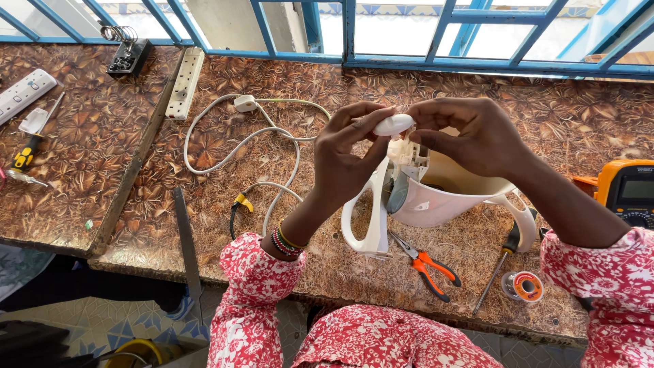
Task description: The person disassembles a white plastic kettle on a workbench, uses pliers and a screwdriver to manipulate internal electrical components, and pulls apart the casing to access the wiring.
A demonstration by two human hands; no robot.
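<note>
A white electric kettle [436, 194] lies tipped on its side near the front of the brown leaf-patterned surface [565, 123], its handle [371, 218] pointing toward the person. Above the kettle's handle end, both hands meet on a small white oval cap [393, 124]: the left hand [344, 160] pinches it from below with fingers closed on it, and the right hand [470, 136] grips it from above. Inside the kettle's open shell, pale plastic and grey parts show; I cannot tell what else it holds.

Just in front of the kettle lie orange-handled pliers [429, 266], a screwdriver [501, 262] and a reel of solder [523, 286]. Right of the kettle sits an orange meter [627, 191]. Left of the kettle, a white cable [259, 146] loops toward a power strip [186, 82]. Behind the kettle runs a blue window frame [409, 63].
</note>
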